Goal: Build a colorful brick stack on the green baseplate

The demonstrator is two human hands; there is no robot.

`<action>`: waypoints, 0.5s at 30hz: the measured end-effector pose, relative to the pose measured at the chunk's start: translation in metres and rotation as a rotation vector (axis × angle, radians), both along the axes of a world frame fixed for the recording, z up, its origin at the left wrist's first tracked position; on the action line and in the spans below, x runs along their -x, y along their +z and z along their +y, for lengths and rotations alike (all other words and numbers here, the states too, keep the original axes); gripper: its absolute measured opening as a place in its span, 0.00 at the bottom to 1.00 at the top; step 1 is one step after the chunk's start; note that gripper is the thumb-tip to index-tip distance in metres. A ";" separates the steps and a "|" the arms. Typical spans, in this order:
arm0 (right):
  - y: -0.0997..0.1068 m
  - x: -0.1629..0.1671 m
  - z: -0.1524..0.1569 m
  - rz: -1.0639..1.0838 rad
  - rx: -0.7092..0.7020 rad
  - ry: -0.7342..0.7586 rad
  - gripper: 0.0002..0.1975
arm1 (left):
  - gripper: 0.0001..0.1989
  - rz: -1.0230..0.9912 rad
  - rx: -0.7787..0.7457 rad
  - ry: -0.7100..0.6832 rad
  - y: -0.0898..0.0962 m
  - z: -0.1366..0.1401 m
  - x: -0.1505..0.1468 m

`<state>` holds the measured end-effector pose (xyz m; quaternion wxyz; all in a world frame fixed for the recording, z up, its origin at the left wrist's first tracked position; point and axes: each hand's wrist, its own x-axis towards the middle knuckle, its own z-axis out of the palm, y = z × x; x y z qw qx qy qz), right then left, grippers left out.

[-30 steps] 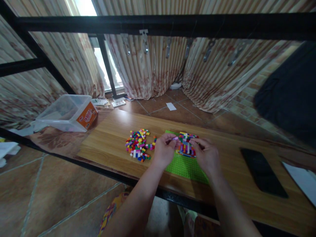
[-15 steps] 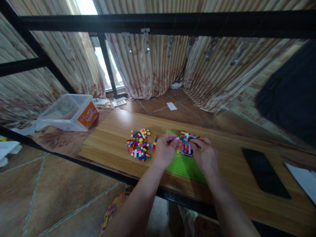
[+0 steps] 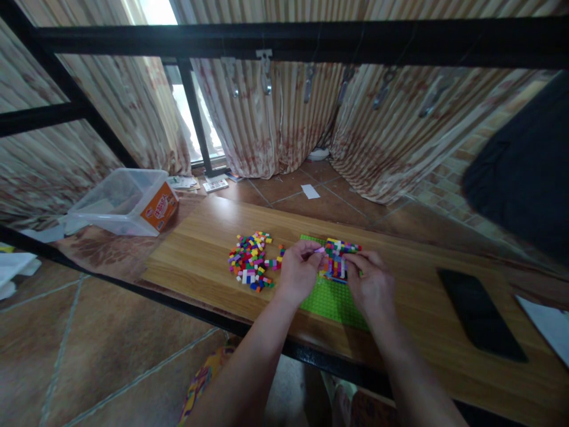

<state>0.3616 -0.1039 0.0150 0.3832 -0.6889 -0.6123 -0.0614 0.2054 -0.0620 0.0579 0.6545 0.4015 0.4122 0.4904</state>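
Your left hand (image 3: pixel 299 276) and right hand (image 3: pixel 373 281) are both showing bare, and your left forearm (image 3: pixel 255 353) and right forearm (image 3: pixel 404 362) are appearing uncovered right down to the lower edge of the view. Both forearms are tapering smoothly toward slim, rounded wrists. Beside your left forearm, a patterned cloth (image 3: pixel 205 372) is peeking out, looking like part of your clothing; it is mixing yellow, orange and purple in a busy print. Between your forearms, a dark reddish-brown patch (image 3: pixel 371 409) is showing dimly, leaving it unclear whether you are wearing it. Your fingernails are blurring.
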 end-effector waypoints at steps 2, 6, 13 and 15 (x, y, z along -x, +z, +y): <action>-0.001 0.001 -0.001 -0.034 0.013 -0.016 0.17 | 0.04 0.000 -0.001 0.001 -0.001 0.000 0.000; -0.002 0.004 -0.003 -0.084 0.058 -0.061 0.17 | 0.03 0.009 -0.022 0.002 -0.004 0.000 -0.001; -0.003 0.006 -0.004 -0.090 0.098 -0.099 0.18 | 0.03 0.060 -0.047 0.039 -0.006 -0.002 0.000; -0.002 0.007 -0.005 -0.080 0.105 -0.091 0.19 | 0.03 0.042 -0.046 0.013 -0.005 -0.003 0.001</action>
